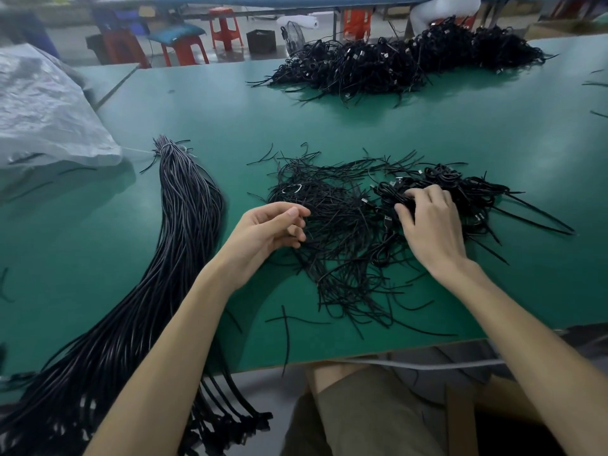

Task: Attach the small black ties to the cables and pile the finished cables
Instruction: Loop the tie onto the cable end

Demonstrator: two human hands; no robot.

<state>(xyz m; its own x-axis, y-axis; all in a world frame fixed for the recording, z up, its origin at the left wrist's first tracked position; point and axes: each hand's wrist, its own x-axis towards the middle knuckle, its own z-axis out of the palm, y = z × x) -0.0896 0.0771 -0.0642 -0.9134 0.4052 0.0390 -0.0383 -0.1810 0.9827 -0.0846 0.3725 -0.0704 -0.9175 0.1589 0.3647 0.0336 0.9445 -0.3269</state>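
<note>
picking step: right hand point(431, 222) grips a coiled cable point(390, 194) on the green table point(204, 103), left hand point(266, 230) curls over the loose black ties point(335, 238), pinch indeterminate; next move likely requires isolating one tie.

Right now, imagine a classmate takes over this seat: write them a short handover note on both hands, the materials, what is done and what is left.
Left hand: fingers curled at the edge of the loose ties; grip unclear.
Right hand: fingers curled over the coiled cables beside the ties.
Done: a big pile of tied cables at the far side of the table, apparently.
Left: the long bundle of straight cables on the left and the coiled ones nearby.
</note>
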